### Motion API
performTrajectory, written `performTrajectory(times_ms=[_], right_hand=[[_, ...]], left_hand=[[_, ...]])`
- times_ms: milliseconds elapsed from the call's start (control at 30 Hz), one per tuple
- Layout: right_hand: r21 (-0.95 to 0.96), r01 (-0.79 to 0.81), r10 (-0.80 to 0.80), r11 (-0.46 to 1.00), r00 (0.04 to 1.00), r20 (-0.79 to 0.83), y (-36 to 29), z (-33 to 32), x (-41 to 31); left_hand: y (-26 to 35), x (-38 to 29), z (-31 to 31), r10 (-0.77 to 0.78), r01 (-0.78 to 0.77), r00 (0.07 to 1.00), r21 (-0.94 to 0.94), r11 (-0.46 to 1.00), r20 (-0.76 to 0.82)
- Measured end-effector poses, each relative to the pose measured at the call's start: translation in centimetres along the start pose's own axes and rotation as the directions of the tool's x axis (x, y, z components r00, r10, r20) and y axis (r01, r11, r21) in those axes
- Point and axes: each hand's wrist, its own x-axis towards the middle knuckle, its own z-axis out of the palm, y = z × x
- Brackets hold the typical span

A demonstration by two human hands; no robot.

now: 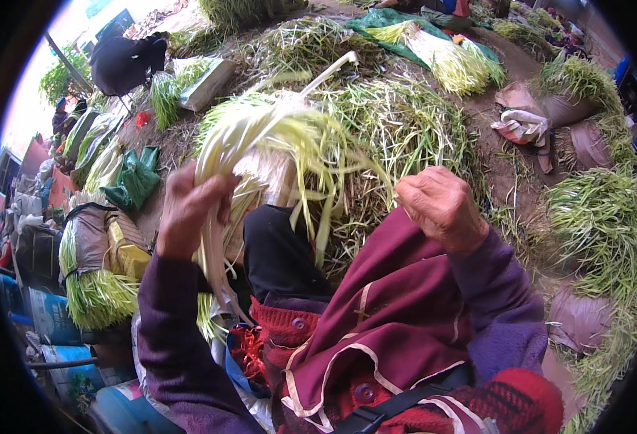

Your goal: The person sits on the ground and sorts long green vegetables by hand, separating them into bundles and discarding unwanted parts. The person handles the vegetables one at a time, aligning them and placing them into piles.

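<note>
My left hand (196, 203) is shut around a bunch of long pale yellow-green leafy stalks (231, 135), possibly garlic greens. The leaves arch over to the right and blur with motion, while the whitish stalk ends hang below my fist. My right hand (440, 203) is raised above the maroon apron (400, 293) on my lap, its fingers pinched on a thin blurred leaf strand from the bunch. Beneath the bunch lie more pale stalks (245, 198). Just beyond my knee spreads a heap of loose green leaves (405, 125). Behind the bunch, a white bent-ended strip (329, 70) slants upward.
A tied bundle of greens (98, 293) stands at left near blue containers (58, 314). A green bag (134, 179) lies on the soil. More greens (449, 59) rest on a green sheet, and leaf piles (601, 228) line the right. A dark-clothed person (123, 62) bends over at upper left.
</note>
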Motion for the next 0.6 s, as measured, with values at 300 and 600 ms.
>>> performTrajectory(times_ms=[300, 600], right_hand=[[0.095, -0.010, 0.013, 0.995, 1.000, -0.028, -1.0, 2.0, 2.1], [0.658, -0.479, 0.084, 0.581, 0.839, 0.537, -2.0, 10.8, 1.4]], left_hand=[[-1.3, 4.1, 4.3, -0.189, 0.129, 0.934, 0.208, 0.970, 0.302], [-5.5, 1.2, 8.9, -0.148, -0.385, 0.758, 0.619, 0.685, 0.635]])
